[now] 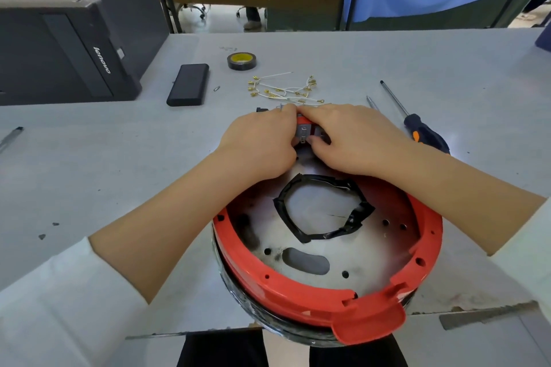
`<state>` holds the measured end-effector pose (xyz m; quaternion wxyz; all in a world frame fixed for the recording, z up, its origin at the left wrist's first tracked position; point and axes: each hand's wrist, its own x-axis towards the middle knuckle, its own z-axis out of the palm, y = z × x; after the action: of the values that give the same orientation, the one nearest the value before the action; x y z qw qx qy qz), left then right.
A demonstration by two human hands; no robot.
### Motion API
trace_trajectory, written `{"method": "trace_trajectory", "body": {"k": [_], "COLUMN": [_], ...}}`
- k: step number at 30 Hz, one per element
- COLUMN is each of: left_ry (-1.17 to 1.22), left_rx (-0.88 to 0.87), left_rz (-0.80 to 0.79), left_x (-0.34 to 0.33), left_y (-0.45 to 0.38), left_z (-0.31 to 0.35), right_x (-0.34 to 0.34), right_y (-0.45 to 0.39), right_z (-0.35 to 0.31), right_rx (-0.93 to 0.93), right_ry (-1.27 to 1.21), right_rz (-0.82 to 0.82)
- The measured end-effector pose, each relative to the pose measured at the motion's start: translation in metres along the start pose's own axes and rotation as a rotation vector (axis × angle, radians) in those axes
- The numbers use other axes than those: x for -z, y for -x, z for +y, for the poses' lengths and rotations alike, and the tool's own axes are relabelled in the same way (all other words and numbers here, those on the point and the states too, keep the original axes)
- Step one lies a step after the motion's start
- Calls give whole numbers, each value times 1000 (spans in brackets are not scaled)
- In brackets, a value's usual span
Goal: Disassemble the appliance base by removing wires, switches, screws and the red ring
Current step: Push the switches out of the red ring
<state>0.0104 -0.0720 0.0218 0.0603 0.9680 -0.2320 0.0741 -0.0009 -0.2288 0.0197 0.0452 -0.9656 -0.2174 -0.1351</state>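
Switches (307, 131), grey-bodied with a red face, are being worked at the far edge of the appliance base (316, 235), just beyond its red ring (298, 292). The block is pinched from both sides: the left hand (262, 143) is curled round its left end, the right hand (351, 140) round its right end, thumb pressed beneath. Neither hand is nearer; the block lies straight between them. Removed wires (286, 89) are heaped just past the hands, and a screwdriver (417, 125) is left to the right, near the wrist.
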Motion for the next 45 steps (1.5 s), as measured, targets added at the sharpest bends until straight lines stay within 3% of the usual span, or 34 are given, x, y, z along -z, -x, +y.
{"method": "trace_trajectory", "body": {"k": [7, 25, 37, 41, 45], "left_ry": [-18, -59, 98, 46, -51], "left_rx": [-38, 109, 63, 45, 53], "left_rz": [9, 45, -73, -101, -25], "left_x": [-1, 4, 3, 6, 4], "left_y": [-1, 3, -7, -9, -5], "left_z": [-2, 11, -1, 0, 7], "right_x": [-3, -4, 9, 0, -2], "right_y": [-1, -3, -9, -5, -4], "right_z": [3, -2, -3, -3, -2], "right_rx": [6, -31, -78, -66, -51], "right_ry": [3, 27, -117, -20, 8], "right_rz": [17, 51, -134, -74, -29]}}
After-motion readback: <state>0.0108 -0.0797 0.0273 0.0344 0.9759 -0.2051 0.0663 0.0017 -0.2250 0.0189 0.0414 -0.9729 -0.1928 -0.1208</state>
